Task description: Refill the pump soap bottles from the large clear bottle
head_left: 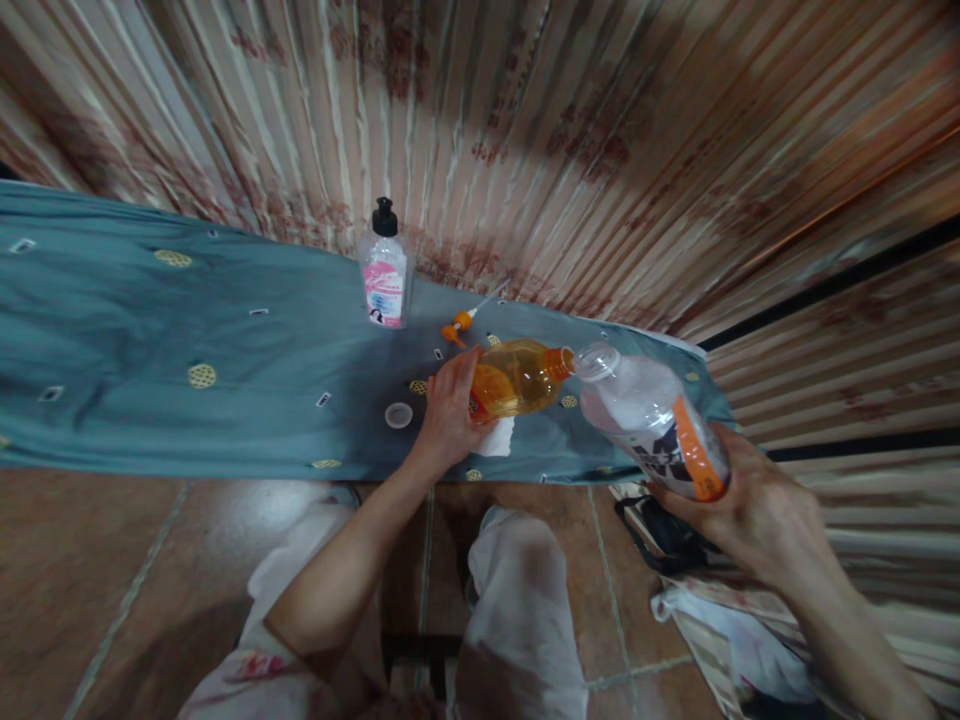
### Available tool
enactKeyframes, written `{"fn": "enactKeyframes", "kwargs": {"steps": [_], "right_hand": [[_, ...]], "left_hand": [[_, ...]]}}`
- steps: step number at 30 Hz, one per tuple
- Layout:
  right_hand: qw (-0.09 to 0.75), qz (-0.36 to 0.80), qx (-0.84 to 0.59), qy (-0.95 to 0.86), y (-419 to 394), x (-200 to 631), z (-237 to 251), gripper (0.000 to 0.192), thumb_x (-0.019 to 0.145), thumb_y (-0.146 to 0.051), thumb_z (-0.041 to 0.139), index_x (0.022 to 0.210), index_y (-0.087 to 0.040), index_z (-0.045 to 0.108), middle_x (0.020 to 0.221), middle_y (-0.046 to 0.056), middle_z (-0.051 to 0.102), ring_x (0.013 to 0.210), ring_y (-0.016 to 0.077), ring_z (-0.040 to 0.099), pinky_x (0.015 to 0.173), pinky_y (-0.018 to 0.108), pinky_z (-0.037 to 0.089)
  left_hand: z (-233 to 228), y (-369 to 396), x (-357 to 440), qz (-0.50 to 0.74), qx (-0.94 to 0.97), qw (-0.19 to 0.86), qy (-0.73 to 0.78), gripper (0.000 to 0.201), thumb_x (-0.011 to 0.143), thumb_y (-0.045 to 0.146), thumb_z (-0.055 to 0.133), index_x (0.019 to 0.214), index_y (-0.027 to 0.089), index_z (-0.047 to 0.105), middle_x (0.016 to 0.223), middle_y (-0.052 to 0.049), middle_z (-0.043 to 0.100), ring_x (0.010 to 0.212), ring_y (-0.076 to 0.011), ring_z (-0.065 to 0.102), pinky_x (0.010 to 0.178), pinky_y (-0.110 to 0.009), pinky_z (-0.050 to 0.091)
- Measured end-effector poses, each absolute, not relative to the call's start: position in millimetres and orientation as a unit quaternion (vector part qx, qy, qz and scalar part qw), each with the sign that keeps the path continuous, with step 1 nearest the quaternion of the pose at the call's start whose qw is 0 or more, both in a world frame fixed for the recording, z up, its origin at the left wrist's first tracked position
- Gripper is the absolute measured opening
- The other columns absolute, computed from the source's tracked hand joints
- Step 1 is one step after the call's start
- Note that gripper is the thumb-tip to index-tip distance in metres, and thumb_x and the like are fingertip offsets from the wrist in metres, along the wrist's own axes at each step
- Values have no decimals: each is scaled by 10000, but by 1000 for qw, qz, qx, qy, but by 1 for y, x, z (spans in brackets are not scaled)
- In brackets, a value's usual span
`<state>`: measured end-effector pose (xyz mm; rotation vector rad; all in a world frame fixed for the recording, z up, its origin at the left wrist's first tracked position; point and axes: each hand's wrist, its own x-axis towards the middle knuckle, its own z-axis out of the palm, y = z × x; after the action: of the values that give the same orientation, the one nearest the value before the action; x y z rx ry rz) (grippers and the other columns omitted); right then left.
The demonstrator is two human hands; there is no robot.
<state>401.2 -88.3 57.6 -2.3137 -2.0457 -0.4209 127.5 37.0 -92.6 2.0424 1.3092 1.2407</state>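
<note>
My left hand [452, 412] is closed round the base of an amber bottle [523, 378], tipped on its side with its orange neck pointing right. In my right hand [757, 500] is a clear plastic bottle [637, 410] with an orange and black label, leaning left. The two open mouths meet or nearly meet; I cannot tell whether they touch. An orange pump top [459, 325] with a thin tube lies behind the amber bottle. Near my left wrist rests a round white cap [398, 415]. A bit of white paper [498, 438] shows under my left hand.
A clear bottle with a pink label and black cap [385, 270] stands at the back of the narrow teal cloth-covered surface [135, 340]. Pleated curtains [465, 130] hang right behind it. Below are my legs, floor tiles and bags [667, 535] at the right.
</note>
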Motion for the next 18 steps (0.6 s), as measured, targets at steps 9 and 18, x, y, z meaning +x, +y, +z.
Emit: {"fn": "enactKeyframes", "kwargs": {"steps": [9,18], "right_hand": [[6,-130,-742,-658,-88,397,61,669,690,-643,567,1156,-164,546,936,140,685,807,319,662,653,389,501],[2,-129,-744,-656,-88,398,60,697,690,-644,558,1181,-152,528,944,142,680,803,313,660,649,388,501]], "left_hand": [[-92,38,128,442,733,205,474,974,661,292,766,1466,203,225,1418,-179,443,1294,-347,435,1059,-583,348],[-91,37,128,434,737,209,475,982,667,304,764,1469,207,206,1429,-180,431,1306,-342,425,1059,-582,345]]}}
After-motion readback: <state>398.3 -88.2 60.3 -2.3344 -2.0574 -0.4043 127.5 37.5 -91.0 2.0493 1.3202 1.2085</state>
